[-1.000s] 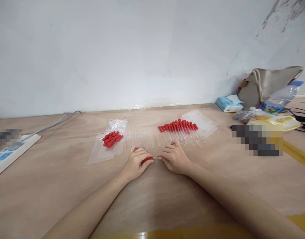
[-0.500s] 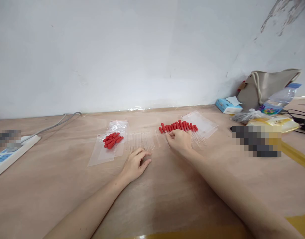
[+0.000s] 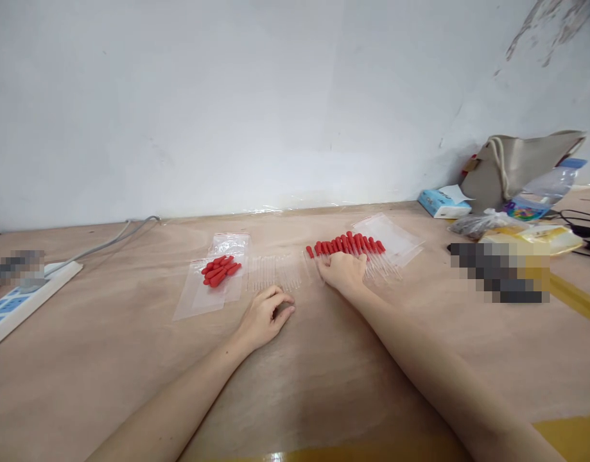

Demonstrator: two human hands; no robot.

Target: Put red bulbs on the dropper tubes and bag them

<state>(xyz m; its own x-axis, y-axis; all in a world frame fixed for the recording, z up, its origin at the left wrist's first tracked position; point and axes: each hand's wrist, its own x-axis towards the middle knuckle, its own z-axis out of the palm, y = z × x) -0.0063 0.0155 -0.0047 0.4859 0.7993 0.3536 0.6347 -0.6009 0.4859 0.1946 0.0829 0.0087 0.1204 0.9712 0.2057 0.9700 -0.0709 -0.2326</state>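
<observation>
My right hand is at the left end of a row of glass droppers with red rubber bulbs. Its fingers are pinched together on a dropper's clear tube just below the bulb, and the hand partly hides the tubes behind it. My left hand lies on the tabletop, fingers loosely bent, thumb apart and nothing held. Just beyond its fingertips are several bare glass tubes, side by side. To their left, a pile of loose red rubber bulbs sits on clear zip bags.
Another clear bag lies behind the droppers. At the right are a tissue pack, a beige bag, a plastic bottle, a yellow packet and black cables. A white power strip with a grey cord is at the left.
My right hand has shifted slightly left and down along the droppers. A bulb beside it now sits closer to the row. My left hand keeps its place; the view has shifted slightly.
</observation>
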